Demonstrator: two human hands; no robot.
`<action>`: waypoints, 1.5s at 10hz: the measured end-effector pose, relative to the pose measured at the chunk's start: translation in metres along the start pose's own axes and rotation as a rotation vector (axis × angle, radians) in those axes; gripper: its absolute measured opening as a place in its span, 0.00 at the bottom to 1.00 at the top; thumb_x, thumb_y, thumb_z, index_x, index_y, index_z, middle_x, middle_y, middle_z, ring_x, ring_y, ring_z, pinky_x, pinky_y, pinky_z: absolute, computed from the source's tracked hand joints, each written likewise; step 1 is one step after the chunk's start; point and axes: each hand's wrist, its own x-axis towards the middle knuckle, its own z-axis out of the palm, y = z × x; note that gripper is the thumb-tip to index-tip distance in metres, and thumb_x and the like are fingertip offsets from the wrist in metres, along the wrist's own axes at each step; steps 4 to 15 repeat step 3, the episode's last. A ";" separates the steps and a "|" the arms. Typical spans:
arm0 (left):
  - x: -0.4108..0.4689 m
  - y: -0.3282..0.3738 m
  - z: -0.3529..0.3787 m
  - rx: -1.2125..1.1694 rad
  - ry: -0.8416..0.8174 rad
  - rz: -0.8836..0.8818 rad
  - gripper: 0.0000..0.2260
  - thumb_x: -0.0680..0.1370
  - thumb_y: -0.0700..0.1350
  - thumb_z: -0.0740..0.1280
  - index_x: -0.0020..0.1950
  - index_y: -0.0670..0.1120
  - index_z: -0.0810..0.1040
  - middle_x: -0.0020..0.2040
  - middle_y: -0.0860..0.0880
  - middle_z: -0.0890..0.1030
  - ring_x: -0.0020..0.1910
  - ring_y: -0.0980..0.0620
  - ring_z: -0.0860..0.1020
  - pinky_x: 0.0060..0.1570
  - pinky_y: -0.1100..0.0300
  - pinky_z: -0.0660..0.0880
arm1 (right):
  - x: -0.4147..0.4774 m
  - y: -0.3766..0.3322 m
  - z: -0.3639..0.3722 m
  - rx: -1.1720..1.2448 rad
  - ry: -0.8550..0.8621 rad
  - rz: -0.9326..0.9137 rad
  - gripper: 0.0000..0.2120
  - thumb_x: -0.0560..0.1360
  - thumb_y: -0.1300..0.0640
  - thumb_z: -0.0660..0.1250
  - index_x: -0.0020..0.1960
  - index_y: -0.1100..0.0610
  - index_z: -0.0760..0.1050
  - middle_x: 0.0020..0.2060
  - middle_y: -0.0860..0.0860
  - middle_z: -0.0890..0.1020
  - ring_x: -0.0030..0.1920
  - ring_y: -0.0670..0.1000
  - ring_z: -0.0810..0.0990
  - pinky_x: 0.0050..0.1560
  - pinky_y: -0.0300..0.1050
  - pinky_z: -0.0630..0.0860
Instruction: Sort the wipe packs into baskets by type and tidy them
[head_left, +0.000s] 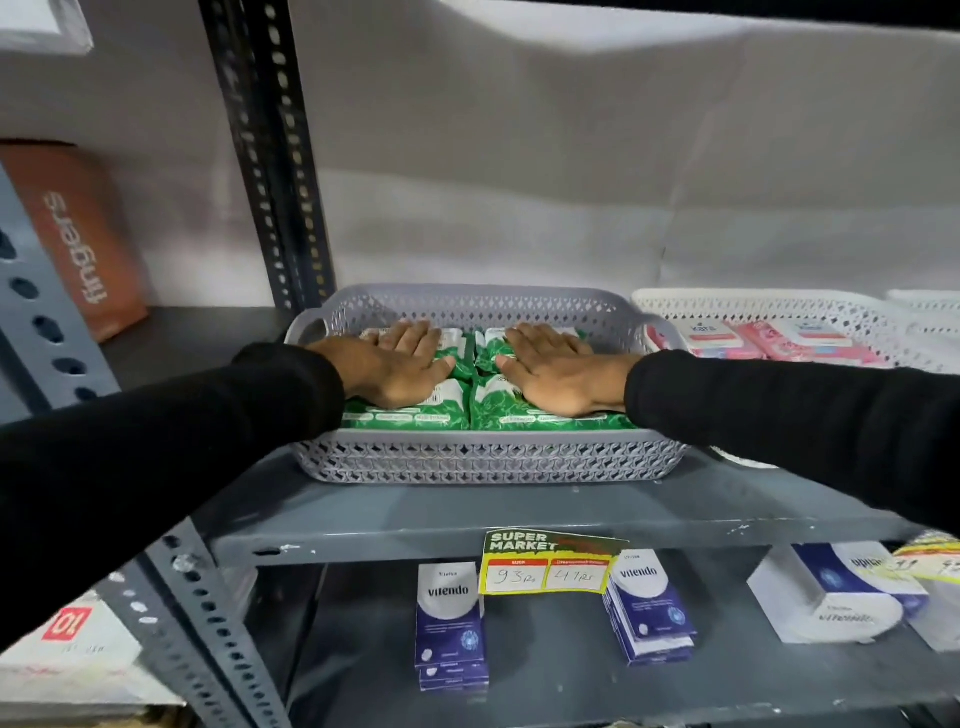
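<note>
Your left hand (397, 366) lies flat, palm down and fingers spread, gripping nothing as it presses on the green wipe packs (405, 410) in the left half of the grey basket (483, 460). Your right hand (553, 374) lies equally flat and open on the packs in the right half of that basket, thumbs nearly meeting over the middle seam. The packs are soft, glossy pouches with a leaf print, lying in two rows. The grey basket is a rectangular plastic tray with lattice walls and cut-out handles; its front rim sits back from the grey metal shelf (467, 514) edge, leaving a bare strip. Just right of the grey basket, a white lattice basket (769, 306) holds pink packs (810, 343), their walls close together.
</note>
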 end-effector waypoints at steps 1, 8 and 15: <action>-0.006 0.003 -0.003 -0.026 0.021 -0.006 0.30 0.81 0.62 0.36 0.78 0.49 0.32 0.79 0.49 0.31 0.78 0.49 0.33 0.75 0.49 0.35 | -0.001 0.000 -0.004 -0.011 -0.024 0.006 0.33 0.84 0.39 0.37 0.82 0.55 0.35 0.81 0.54 0.36 0.81 0.54 0.35 0.77 0.52 0.37; -0.032 0.019 -0.006 -0.093 0.177 0.003 0.38 0.76 0.68 0.34 0.81 0.50 0.41 0.82 0.47 0.42 0.80 0.47 0.42 0.77 0.45 0.40 | -0.021 -0.008 -0.013 0.064 0.065 -0.012 0.35 0.82 0.36 0.37 0.82 0.53 0.36 0.81 0.54 0.36 0.82 0.55 0.39 0.79 0.57 0.39; -0.032 0.019 -0.006 -0.093 0.177 0.003 0.38 0.76 0.68 0.34 0.81 0.50 0.41 0.82 0.47 0.42 0.80 0.47 0.42 0.77 0.45 0.40 | -0.021 -0.008 -0.013 0.064 0.065 -0.012 0.35 0.82 0.36 0.37 0.82 0.53 0.36 0.81 0.54 0.36 0.82 0.55 0.39 0.79 0.57 0.39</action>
